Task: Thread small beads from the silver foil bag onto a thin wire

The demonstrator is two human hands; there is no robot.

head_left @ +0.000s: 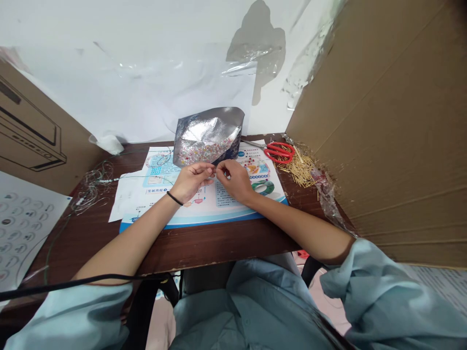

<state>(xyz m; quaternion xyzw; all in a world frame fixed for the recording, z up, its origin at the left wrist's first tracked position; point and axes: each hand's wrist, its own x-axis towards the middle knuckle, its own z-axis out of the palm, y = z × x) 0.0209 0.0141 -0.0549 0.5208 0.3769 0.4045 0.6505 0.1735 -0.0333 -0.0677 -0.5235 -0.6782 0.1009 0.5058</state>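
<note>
My left hand (193, 181) and my right hand (233, 180) meet above the printed sheet (156, 197), fingertips pinched close together. Whatever lies between those fingertips is too small to make out. A thin dark thread (153, 176) runs over the paper towards my left hand; its end is hidden there. Just beyond both hands stands an opened silver foil bag (213, 127) with many small coloured beads (204, 152) inside. A few red beads (250, 160) lie on the sheet beyond my right hand.
Red-handled scissors (279, 152) lie right of the bag, by a heap of thin golden sticks (301, 167). Tangled clear thread (93, 187) with white beads covers the table's left side. Cardboard panels (394, 121) wall both sides. A black cable (91, 279) crosses over my left forearm.
</note>
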